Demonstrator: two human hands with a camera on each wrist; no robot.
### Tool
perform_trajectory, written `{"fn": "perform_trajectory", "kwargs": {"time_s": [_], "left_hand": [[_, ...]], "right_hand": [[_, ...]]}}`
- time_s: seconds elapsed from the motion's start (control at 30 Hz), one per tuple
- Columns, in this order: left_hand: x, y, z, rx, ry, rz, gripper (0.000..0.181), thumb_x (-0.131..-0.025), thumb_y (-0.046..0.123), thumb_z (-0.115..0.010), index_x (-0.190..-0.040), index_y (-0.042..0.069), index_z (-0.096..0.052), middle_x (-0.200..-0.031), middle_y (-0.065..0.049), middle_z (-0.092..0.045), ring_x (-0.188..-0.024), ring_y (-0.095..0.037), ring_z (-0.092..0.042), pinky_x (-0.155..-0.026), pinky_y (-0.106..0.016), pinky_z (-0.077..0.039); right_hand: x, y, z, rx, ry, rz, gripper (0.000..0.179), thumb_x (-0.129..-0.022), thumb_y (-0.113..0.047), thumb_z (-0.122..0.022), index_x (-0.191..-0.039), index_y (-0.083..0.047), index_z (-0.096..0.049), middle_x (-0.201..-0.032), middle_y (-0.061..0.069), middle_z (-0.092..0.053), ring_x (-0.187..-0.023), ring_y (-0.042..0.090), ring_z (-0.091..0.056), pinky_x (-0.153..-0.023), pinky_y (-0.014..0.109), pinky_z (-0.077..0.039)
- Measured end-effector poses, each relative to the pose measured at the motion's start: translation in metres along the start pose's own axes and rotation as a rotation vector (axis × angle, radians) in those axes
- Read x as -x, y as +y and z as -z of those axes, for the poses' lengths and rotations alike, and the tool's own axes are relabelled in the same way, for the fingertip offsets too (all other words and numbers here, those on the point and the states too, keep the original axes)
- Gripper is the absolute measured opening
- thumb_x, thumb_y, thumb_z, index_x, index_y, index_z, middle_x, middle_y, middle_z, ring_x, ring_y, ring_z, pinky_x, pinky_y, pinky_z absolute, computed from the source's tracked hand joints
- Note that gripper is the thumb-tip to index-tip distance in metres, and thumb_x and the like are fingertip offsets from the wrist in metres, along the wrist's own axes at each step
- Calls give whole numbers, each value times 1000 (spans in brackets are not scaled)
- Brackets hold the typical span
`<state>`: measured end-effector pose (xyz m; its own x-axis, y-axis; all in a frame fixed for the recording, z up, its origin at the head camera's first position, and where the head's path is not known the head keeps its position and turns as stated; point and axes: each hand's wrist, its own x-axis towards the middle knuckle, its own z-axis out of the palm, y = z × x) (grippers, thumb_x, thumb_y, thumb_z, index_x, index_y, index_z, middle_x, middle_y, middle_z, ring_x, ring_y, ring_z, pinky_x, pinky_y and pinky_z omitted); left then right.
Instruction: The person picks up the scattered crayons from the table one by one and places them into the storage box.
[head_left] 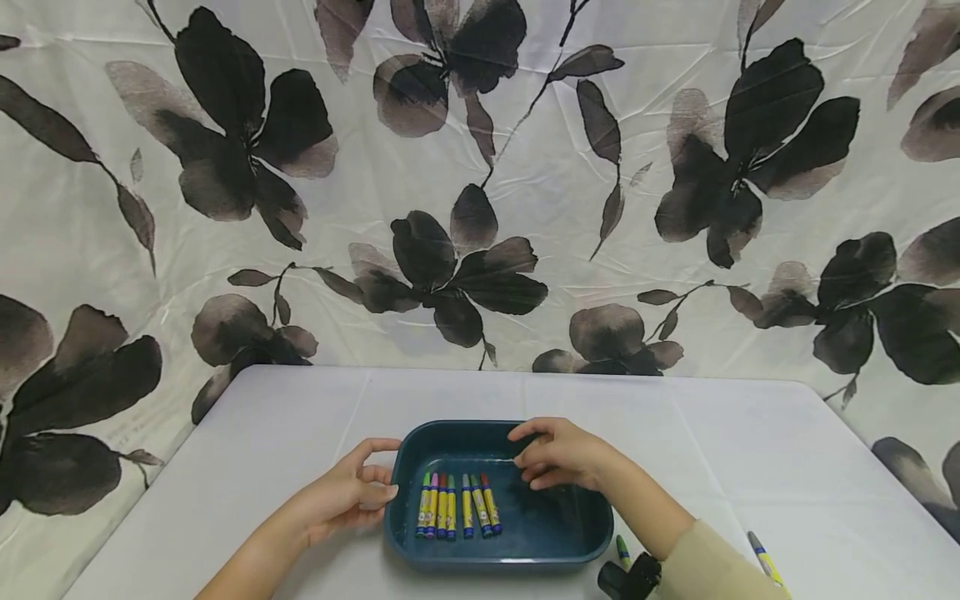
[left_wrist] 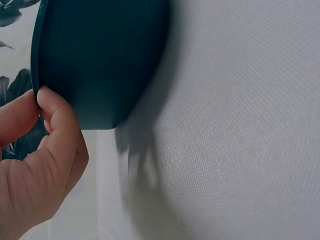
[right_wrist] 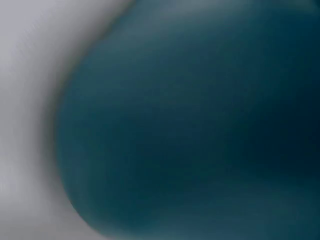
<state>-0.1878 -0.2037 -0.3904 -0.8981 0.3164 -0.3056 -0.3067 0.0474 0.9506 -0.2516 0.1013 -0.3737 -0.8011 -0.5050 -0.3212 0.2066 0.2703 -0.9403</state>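
A dark teal tray (head_left: 555, 557) stands on the white table. My left hand (head_left: 341, 498) pinches its left rim; in the left wrist view the left hand (left_wrist: 47, 155) has thumb and finger on either side of the tray's edge (left_wrist: 36, 45). Several yellow-wrapped crayons (head_left: 450, 508) lie side by side in the tray's left half, tips pointing away from me. Over the right half hovers my right hand (head_left: 566, 456), its fingers loosely bent with nothing seen between them. Only the blurred teal tray (right_wrist: 175, 125) and some white surface fill the right wrist view.
Outside the tray, a green-tipped crayon (head_left: 622, 550) lies by its front right corner, partly hidden by a black wrist device (head_left: 632, 577). Another crayon (head_left: 763, 557) lies farther right, beyond the sleeve (head_left: 720, 567). A floral cloth (head_left: 480, 183) hangs behind the table.
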Motion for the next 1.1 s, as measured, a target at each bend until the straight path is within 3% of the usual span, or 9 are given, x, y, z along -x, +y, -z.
{"fn": "perform_trajectory", "kwargs": {"time_s": [0.77, 1.1], "left_hand": [[1, 0, -2, -10, 1, -10, 68, -86, -1, -59, -141, 6, -21, -92, -7, -49, -72, -13, -51, -61, -23, -47], [1, -1, 0, 1, -2, -16, 69, -85, -1, -60, -141, 6, -21, -91, -6, -48, -71, -12, -51, -61, -22, -47]], "right_hand": [[49, -21, 74, 47, 99, 63, 46, -86, -7, -60, -128, 4, -44, -92, 12, -61, -79, 19, -61, -70, 32, -54], [66, -20, 97, 57, 54, 90, 50, -86, -12, -64, -128, 2, -41, -90, 6, -62, -84, 22, -61, -73, 35, -53]]}}
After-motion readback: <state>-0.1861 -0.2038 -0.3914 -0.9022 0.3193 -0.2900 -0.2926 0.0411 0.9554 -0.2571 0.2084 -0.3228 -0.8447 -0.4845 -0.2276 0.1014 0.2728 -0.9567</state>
